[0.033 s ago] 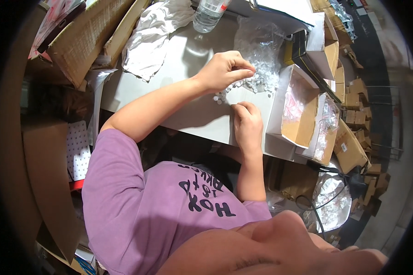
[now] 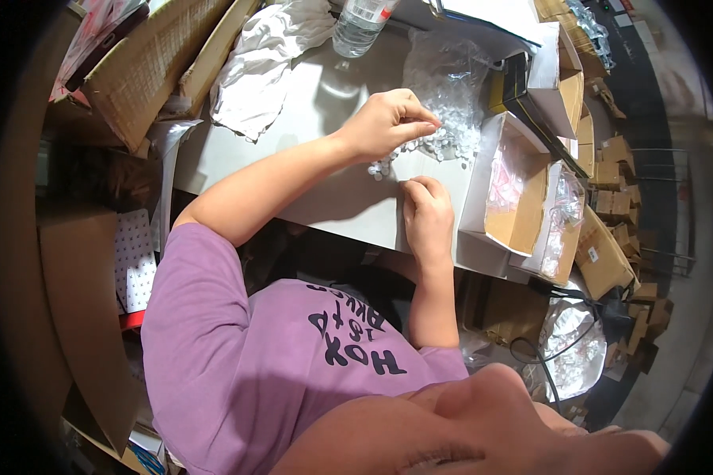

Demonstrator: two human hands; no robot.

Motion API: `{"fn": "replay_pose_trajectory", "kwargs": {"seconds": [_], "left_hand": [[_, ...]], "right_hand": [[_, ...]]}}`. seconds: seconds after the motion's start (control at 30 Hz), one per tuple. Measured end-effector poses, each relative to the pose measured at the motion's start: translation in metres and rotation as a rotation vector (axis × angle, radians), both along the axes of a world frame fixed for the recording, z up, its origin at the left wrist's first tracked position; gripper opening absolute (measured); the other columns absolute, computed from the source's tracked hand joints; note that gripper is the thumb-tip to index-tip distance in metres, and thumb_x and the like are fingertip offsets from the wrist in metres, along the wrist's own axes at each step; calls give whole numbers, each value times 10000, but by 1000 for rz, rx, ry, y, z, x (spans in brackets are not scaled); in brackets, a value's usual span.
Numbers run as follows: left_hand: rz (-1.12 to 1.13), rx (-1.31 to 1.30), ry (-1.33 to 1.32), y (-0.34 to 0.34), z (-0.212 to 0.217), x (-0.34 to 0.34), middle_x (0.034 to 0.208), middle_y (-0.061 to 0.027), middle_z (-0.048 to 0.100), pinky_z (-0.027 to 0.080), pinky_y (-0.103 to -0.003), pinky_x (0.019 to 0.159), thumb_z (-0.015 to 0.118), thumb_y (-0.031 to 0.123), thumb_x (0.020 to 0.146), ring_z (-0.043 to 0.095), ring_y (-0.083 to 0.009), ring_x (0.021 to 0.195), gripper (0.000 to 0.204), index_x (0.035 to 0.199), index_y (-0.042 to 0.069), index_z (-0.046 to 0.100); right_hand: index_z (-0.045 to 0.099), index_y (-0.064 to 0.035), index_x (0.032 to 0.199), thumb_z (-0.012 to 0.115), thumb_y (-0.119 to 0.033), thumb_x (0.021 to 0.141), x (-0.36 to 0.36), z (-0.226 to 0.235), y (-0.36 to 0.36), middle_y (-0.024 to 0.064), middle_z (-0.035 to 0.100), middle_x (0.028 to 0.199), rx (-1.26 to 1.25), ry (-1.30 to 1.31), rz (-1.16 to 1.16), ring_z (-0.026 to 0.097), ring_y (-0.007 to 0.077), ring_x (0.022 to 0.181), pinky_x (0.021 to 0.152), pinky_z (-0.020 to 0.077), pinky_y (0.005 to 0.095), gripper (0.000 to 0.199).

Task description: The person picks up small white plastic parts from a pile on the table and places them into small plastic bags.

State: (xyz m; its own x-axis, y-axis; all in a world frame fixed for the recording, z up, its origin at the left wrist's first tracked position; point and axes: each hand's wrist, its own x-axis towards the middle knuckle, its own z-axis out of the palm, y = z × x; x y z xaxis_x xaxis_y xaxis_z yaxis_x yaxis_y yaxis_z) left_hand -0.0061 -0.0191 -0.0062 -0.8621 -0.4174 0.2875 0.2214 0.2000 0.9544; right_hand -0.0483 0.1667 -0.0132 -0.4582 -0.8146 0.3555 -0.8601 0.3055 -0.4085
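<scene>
My left hand (image 2: 388,123) pinches fingertips together over the small clear caps (image 2: 444,142) (their heap trails toward the plastic bag (image 2: 448,71)), my right hand (image 2: 426,214) curled beside them.

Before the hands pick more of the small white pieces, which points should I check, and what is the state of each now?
1. Left hand at the small white pieces: ok.
2. Right hand resting on the white table: ok.
3. Pieces kept away from the table edge: ok.
4. Open cardboard box beside the right hand: ok.
5. Piece pinched in left fingers: cannot tell.
</scene>
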Motion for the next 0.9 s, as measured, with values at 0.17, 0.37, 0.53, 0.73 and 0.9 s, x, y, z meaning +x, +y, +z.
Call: {"fn": "replay_pose_trajectory", "kwargs": {"seconds": [0.17, 0.37, 0.53, 0.73, 0.9], "left_hand": [[-27, -116, 62, 1, -2, 0, 887, -49, 627, 470, -243, 677, 732, 129, 787, 584, -102, 780, 131, 806, 10, 681], [-135, -177, -148, 3, 3, 1, 722, -81, 634, 462, -269, 580, 795, 136, 690, 578, -108, 656, 279, 695, -1, 552], [-305, -266, -179, 8, 2, 4, 699, -141, 627, 477, -336, 597, 772, 195, 664, 620, -228, 649, 284, 778, -11, 613], [-371, -232, -279, 14, 1, 3, 750, -144, 664, 487, -306, 645, 718, 144, 681, 631, -154, 700, 296, 913, -28, 655], [-404, -109, -212, 12, 4, 6, 816, -146, 687, 495, -307, 696, 744, 113, 666, 647, -143, 783, 323, 947, -24, 662]], "right_hand": [[641, -25, 846, 626, 27, 713, -6, 6, 2, 142, 621, 872, 24, -170, -50, 610, 308, 791, 719, 503, 366, 144], [669, 9, 915, 594, 39, 763, -24, 9, 7, 121, 649, 912, -88, -578, -164, 642, 169, 778, 688, 537, 285, 172], [659, 26, 964, 603, 83, 779, -27, 29, 0, 103, 617, 1019, -371, -879, -50, 616, 136, 871, 751, 537, 257, 202], [645, 32, 1021, 618, 119, 745, -20, 39, -17, 126, 597, 1097, -347, -717, 176, 615, 164, 937, 789, 536, 262, 290], [642, 42, 1015, 588, 147, 750, -15, 42, -15, 136, 582, 1125, -356, -728, 167, 616, 175, 948, 797, 531, 273, 290]]}}
